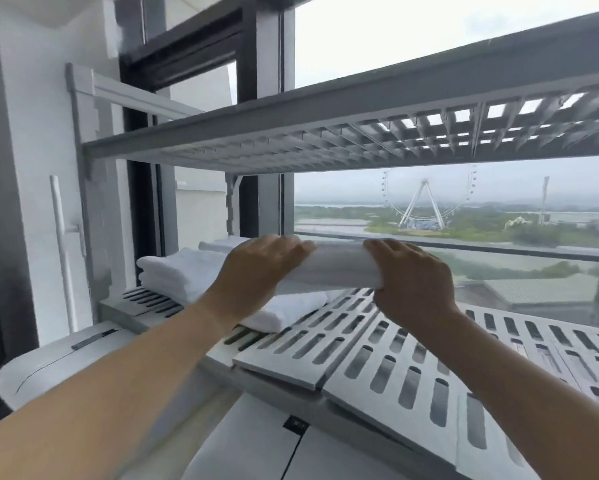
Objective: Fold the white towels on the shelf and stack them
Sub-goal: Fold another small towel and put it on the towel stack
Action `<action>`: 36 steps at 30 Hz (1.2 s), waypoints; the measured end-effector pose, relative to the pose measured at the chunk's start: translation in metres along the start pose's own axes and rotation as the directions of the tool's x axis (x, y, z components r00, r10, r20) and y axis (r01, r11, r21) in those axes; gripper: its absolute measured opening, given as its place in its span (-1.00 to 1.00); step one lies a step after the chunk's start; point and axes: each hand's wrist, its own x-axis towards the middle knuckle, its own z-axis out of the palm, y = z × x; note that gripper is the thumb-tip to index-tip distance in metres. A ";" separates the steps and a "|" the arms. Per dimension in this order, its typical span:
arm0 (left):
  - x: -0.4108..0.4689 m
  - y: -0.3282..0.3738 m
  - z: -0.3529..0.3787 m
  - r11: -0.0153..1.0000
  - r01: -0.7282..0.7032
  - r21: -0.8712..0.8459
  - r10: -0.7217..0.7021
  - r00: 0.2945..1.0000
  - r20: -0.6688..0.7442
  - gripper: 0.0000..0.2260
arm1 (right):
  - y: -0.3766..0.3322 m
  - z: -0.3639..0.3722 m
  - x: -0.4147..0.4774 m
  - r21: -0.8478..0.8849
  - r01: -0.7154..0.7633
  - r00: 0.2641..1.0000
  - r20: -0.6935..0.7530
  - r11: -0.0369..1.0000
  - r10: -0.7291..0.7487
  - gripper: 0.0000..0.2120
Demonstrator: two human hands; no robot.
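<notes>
White towel (336, 266): folded, long axis left-right, held over shelf (377, 344) | I read left grip (256, 268), right grip (412, 277) curled round its ends | stack (173, 271) just left, nearer left grip, possibly touching.

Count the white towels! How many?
4 visible: held towel between left hand and right hand; folded towel at slotted shelf's left; back towel behind it; lower towel under the left wrist. More may hide.

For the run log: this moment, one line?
left hand, right hand grip folded white towel; over slotted grey shelf; white towel stack at left
</notes>
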 end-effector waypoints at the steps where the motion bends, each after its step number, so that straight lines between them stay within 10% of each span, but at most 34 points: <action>1: 0.005 -0.010 0.010 1.000 -0.010 -0.001 0.010 1.000 -0.009 -0.46 | 0.000 0.011 0.009 0.000 -0.007 1.000 0.008 1.000 0.007 -0.52; 19: -0.008 -0.173 0.144 0.991 -0.103 -0.084 0.096 0.992 -0.080 -0.45 | -0.094 0.153 0.100 -0.131 -0.067 0.998 -0.008 0.989 0.066 -0.53; 28: -0.095 -0.177 0.194 0.954 -0.094 -0.286 0.146 0.975 0.168 -0.47 | -0.142 0.201 0.061 -0.188 0.022 0.935 0.351 0.982 0.046 -0.56; 36: -0.051 -0.205 0.200 0.935 -0.234 -0.265 0.225 0.972 -0.067 -0.52 | -0.157 0.201 0.070 -0.277 -0.160 0.923 0.298 0.947 0.243 -0.36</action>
